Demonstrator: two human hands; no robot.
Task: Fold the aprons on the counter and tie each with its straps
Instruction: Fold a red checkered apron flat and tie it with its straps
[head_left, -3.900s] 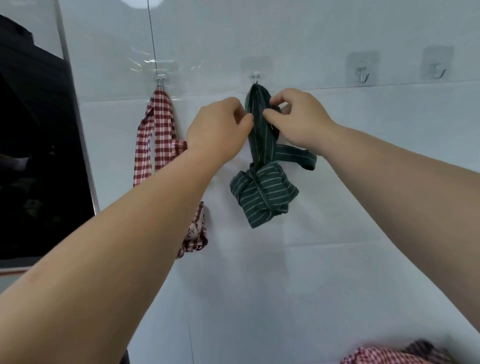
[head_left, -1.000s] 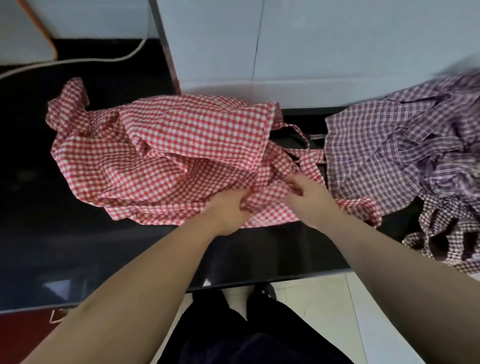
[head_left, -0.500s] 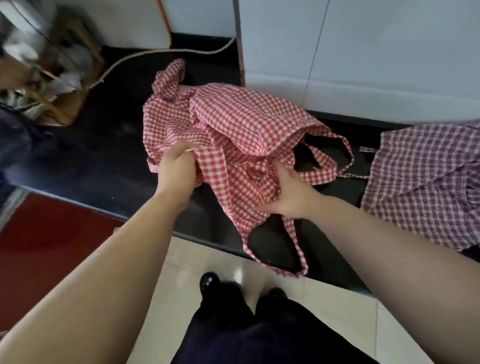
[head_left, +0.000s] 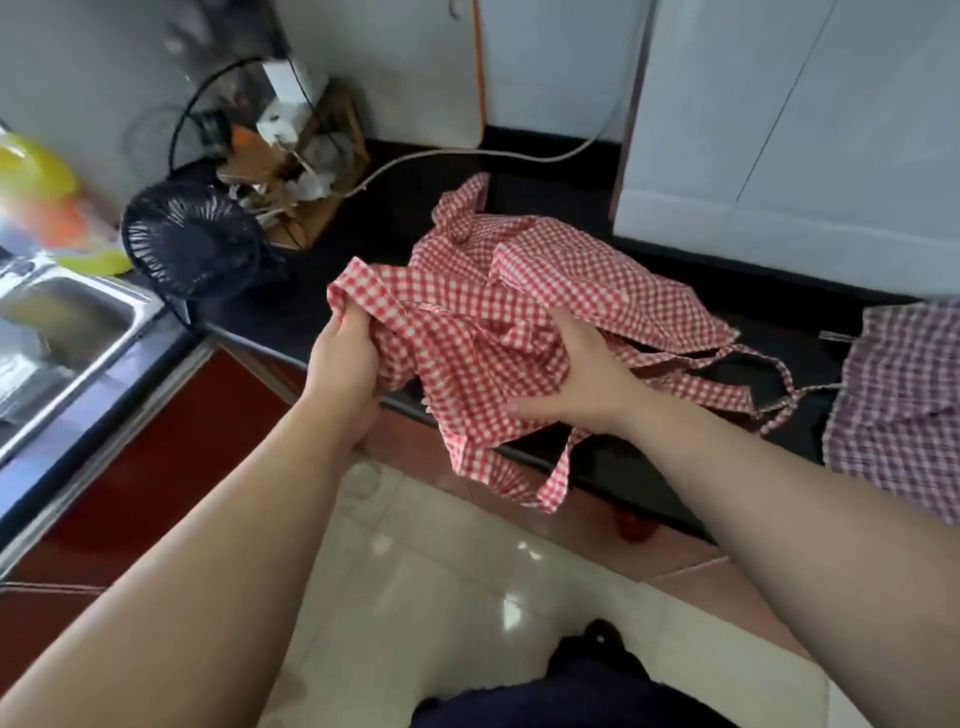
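Observation:
A crumpled red-and-white checked apron (head_left: 566, 280) lies on the black counter (head_left: 322, 291), part of it hanging over the front edge. My left hand (head_left: 345, 358) grips a bunched corner of it at the left. My right hand (head_left: 582, 374) holds the cloth near its middle, fingers curled into the folds. Its straps (head_left: 753, 384) trail to the right on the counter, and one loop (head_left: 558, 478) dangles below the edge. A purple checked apron (head_left: 904, 400) lies at the far right, cut off by the frame.
A small black fan (head_left: 192, 244) stands on the counter to the left, a steel sink (head_left: 57, 322) beyond it. A wooden holder with clutter (head_left: 296, 171) and a white cable (head_left: 467, 156) sit at the back. White wall panels rise behind. Tiled floor lies below.
Between 3.9 s and 1.0 s ago my hands came off the green apron on the hook to the red apron. Since 0.5 s ago the view swung left, and both hands pulled it toward the counter's edge.

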